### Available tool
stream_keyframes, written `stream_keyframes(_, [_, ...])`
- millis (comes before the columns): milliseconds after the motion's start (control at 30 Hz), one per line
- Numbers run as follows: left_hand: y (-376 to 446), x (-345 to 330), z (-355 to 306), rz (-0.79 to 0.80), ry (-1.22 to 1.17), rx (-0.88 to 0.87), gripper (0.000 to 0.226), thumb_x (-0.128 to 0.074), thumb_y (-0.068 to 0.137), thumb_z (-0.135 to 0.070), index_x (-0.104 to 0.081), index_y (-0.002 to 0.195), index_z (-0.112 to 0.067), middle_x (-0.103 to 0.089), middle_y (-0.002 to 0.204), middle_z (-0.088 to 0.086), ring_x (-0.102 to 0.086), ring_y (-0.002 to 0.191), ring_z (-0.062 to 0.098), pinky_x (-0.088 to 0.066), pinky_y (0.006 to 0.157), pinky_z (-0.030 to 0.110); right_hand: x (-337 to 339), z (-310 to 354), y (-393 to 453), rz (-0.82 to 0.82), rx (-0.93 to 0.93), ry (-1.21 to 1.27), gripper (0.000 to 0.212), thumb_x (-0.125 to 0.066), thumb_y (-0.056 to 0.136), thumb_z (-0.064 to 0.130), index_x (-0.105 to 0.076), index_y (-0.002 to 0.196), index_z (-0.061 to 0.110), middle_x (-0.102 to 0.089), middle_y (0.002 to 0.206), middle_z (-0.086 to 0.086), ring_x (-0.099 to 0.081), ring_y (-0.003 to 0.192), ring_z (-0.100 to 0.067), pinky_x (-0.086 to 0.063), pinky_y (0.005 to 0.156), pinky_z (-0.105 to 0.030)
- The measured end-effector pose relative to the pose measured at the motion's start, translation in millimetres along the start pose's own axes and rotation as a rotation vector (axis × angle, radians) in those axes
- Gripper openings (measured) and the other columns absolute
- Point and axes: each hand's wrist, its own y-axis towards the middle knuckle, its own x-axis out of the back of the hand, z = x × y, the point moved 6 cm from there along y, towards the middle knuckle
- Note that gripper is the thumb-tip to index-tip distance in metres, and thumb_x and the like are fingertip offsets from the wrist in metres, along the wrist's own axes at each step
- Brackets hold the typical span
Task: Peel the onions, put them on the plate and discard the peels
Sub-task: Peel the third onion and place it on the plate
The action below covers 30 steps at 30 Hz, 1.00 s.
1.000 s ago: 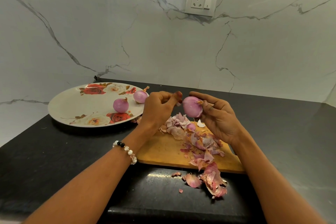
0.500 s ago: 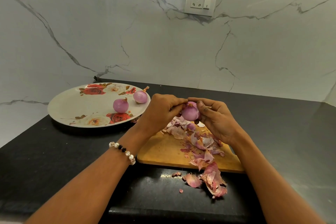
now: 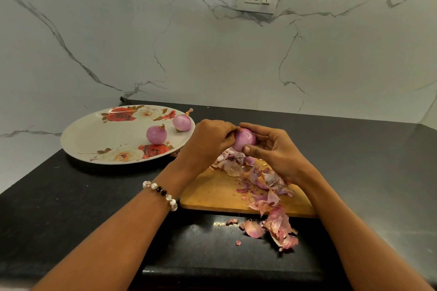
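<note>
Since the frame a second ago the two hands have closed together over the onion (image 3: 244, 139); the gap seen then between the left thumb and the bulb is gone. The left hand (image 3: 208, 143) curls its fingers onto the onion's left end, pinching at the tip. The right hand (image 3: 274, 151) grips the bulb from the right, thumb pressed on its near side. The onion is held above the far edge of the cutting board (image 3: 212, 192), not touching it.

Edges and room: the board lies near the front edge of the black countertop (image 3: 82, 196). The plate (image 3: 94, 134) sits at the far left corner of the countertop, just left of the left hand. The right part of the countertop is bare stone.

Materials: the held onion is smooth, pale purple. Two peeled onions (image 3: 156, 134) rest on the right part of the plate, apart from each other. The plate is oval, glossy, rose-printed. The board is wood. The peels (image 3: 272, 208), thin, papery and curled, trail from the board over its near edge onto the countertop. A beaded bracelet (image 3: 160, 192) circles the left wrist.

Hidden: the onion's left end is covered by the left fingers; the board's far edge lies behind the hands and peels.
</note>
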Motion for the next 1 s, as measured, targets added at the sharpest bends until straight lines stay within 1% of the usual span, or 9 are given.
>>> stream_keyframes(100, [-1.1,-0.7,3.0,-0.030,0.025,0.029,0.014,-0.066,0.085,-0.007,-0.072,0.094,0.001,-0.072,0.081,0.013,-0.067,0.071,0.022,-0.044,0.066,0.015,-2.2,0.7,0.7,-0.010,0.029,-0.058,0.064,-0.076,0.072,0.020,-0.056,0.133,0.014,-0.065,0.125,-0.010,-0.065,0.114,-0.021,-0.055,0.097,-0.032])
stream_keyframes(233, [-1.3,2.5,5.8,-0.115,-0.017,0.090,0.013,-0.067,0.085,-0.005,-0.072,0.095,-0.001,-0.073,0.082,0.011,-0.065,0.073,0.016,-0.041,0.068,0.007,-4.3,1.7,2.0,-0.027,0.057,-0.112,0.062,-0.074,0.076,0.018,-0.054,0.134,0.013,-0.063,0.126,-0.010,-0.064,0.115,-0.019,-0.054,0.097,-0.028])
stream_keyframes(400, [-2.0,4.6,10.2,-0.183,-0.072,0.177,0.011,-0.067,0.084,-0.004,-0.074,0.093,-0.003,-0.072,0.081,0.009,-0.060,0.071,0.009,-0.044,0.066,0.008,-6.0,4.1,2.2,-0.048,0.095,-0.124,0.056,-0.071,0.077,0.016,-0.052,0.130,0.017,-0.062,0.126,-0.009,-0.065,0.112,-0.011,-0.053,0.092,-0.022])
stream_keyframes(467, [-2.6,5.3,10.4,-0.198,-0.083,0.205,0.011,-0.067,0.084,-0.004,-0.074,0.092,-0.003,-0.072,0.081,0.009,-0.057,0.071,0.007,-0.043,0.065,0.008,-6.4,3.2,2.8,-0.053,0.102,-0.134,0.054,-0.071,0.080,0.010,-0.052,0.130,0.017,-0.061,0.127,-0.009,-0.064,0.112,-0.008,-0.053,0.091,-0.020])
stream_keyframes(567, [-2.9,4.9,12.2,-0.206,-0.106,0.262,0.010,-0.068,0.084,-0.005,-0.073,0.092,-0.002,-0.071,0.082,0.010,-0.056,0.071,0.009,-0.044,0.064,0.012,-6.1,0.4,2.9,-0.067,0.110,-0.166,0.053,-0.069,0.084,-0.002,-0.051,0.131,0.016,-0.060,0.127,-0.009,-0.063,0.112,-0.005,-0.052,0.089,-0.017])
stream_keyframes(700, [-4.3,3.4,15.4,-0.214,-0.164,0.373,0.010,-0.066,0.085,-0.007,-0.073,0.091,-0.004,-0.068,0.083,0.007,-0.059,0.074,0.013,-0.052,0.067,0.024,-6.1,0.3,2.6,-0.079,0.127,-0.194,0.055,-0.070,0.084,-0.003,-0.051,0.132,0.016,-0.059,0.128,-0.008,-0.064,0.113,-0.008,-0.053,0.091,-0.018])
stream_keyframes(833, [-6.3,-0.3,21.3,-0.219,-0.252,0.479,0.010,-0.064,0.087,-0.011,-0.073,0.088,-0.007,-0.063,0.077,-0.002,-0.060,0.072,0.010,-0.054,0.066,0.024,-7.5,0.6,1.7,-0.083,0.144,-0.208,0.055,-0.070,0.084,-0.002,-0.050,0.131,0.017,-0.059,0.127,-0.007,-0.063,0.113,-0.003,-0.053,0.092,-0.019])
stream_keyframes(933, [-7.0,-4.7,29.7,-0.181,-0.331,0.545,0.010,-0.062,0.089,-0.012,-0.072,0.090,-0.008,-0.066,0.079,0.001,-0.064,0.074,0.014,-0.057,0.067,0.027,-6.5,1.2,1.1,-0.089,0.142,-0.188,0.056,-0.070,0.083,-0.006,-0.050,0.131,0.016,-0.059,0.127,-0.006,-0.063,0.112,-0.001,-0.053,0.090,-0.017])
stream_keyframes(1000, [-8.9,-6.1,35.4,-0.169,-0.429,0.605,0.011,-0.060,0.091,-0.010,-0.071,0.092,-0.010,-0.069,0.083,0.003,-0.067,0.076,0.015,-0.058,0.068,0.025,-5.0,1.5,1.5,-0.095,0.134,-0.167,0.056,-0.069,0.083,-0.007,-0.050,0.131,0.016,-0.059,0.127,-0.005,-0.063,0.113,-0.002,-0.052,0.090,-0.017])
